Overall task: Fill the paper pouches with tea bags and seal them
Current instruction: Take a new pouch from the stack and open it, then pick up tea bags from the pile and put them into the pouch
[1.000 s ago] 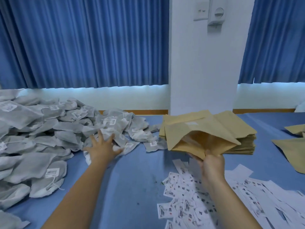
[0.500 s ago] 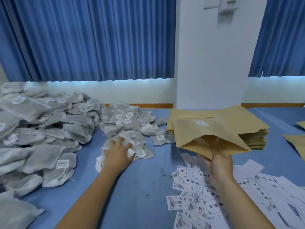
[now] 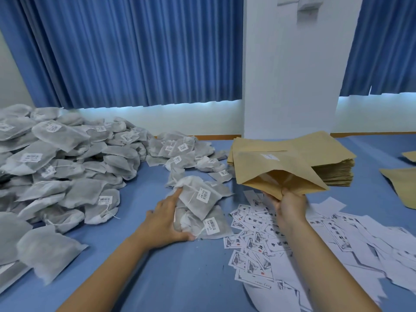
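Progress is judged early. No sealed pouch can be identified in view, and nearly all the stock lies unpacked. Loading, sealing and the rest of the heap are outstanding.

At far left, a large heap of grey-white mesh tea bags with barcode tags (image 3: 67,167) lies loose on the blue table (image 3: 180,278). Just right of it, the left hand (image 3: 165,219) clasps a small bunch of tea bags (image 3: 198,208), fingers along the far side and thumb under the near edge. The bunch rests on the table, apart from any pouch.

Right of centre, the right hand (image 3: 290,206) pinches the lower lip of an open brown kraft paper pouch (image 3: 270,167), held tilted with its mouth gaping toward the person. Nothing shows inside it.

Behind it sits a stack of flat brown pouches (image 3: 333,170), empty by appearance. White printed paper slips (image 3: 258,246) are scattered beneath the right hand.

At far right lie further flat brown pouches (image 3: 403,188). Whether these are filled or sealed cannot be told.
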